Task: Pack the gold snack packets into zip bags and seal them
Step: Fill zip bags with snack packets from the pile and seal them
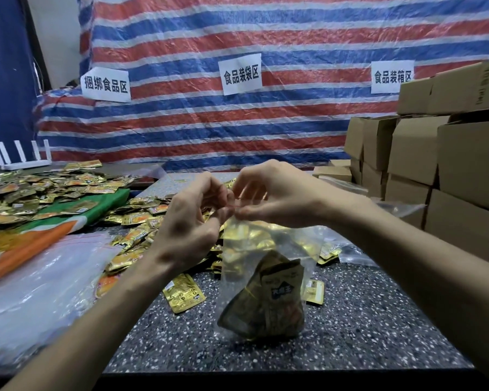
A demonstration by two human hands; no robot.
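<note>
Both hands pinch the top edge of a clear zip bag [261, 277], left hand [192, 218] beside right hand [277, 193]; it hangs over the speckled table [364, 320], gold snack packets [266, 306] inside. Loose packets [141, 218] lie behind it, cardboard boxes [435, 165] to its right, a striped tarp [237, 122] beyond.

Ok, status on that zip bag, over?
The left hand and right hand pinch the zip bag at its top edge. It holds gold packets; seal unclear. Around it loose packets, none over the bag mouth.
</note>
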